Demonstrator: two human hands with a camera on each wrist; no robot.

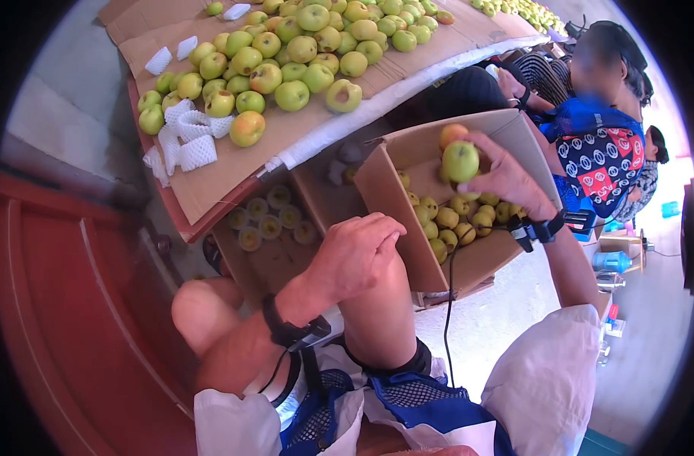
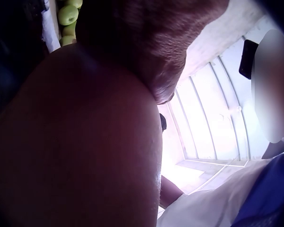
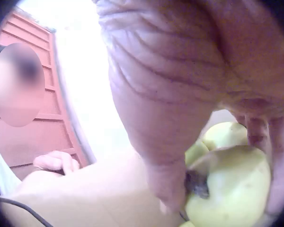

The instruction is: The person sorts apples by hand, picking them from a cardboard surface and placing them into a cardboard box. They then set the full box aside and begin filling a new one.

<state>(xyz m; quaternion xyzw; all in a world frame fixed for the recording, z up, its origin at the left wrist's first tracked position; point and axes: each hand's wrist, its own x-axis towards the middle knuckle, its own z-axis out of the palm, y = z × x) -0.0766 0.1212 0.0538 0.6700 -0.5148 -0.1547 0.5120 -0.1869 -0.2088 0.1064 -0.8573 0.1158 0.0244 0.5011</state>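
Note:
My right hand [image 1: 508, 178] grips a green apple [image 1: 460, 161] above an open cardboard box [image 1: 411, 254] of yellow-green apples [image 1: 447, 218]. A reddish apple [image 1: 453, 135] shows just behind it; whether the hand holds that one too, I cannot tell. In the right wrist view, an apple [image 3: 236, 189] with a dark brown blemish sits between the thumb and fingers of the hand [image 3: 180, 71]. My left hand [image 1: 356, 254] rests on the raised knee, fingers loosely bent, holding nothing. The left wrist view shows this hand [image 2: 142, 38] dark against the knee [image 2: 85, 142].
A cardboard-covered table [image 1: 301, 133] at the upper left bears many apples [image 1: 265, 78] and white foam nets [image 1: 198, 153]. Below it, another box [image 1: 274, 266] holds several pale round items [image 1: 270, 226]. People [image 1: 601, 121] sit at the upper right. A cable [image 1: 448, 327] hangs from the right wrist.

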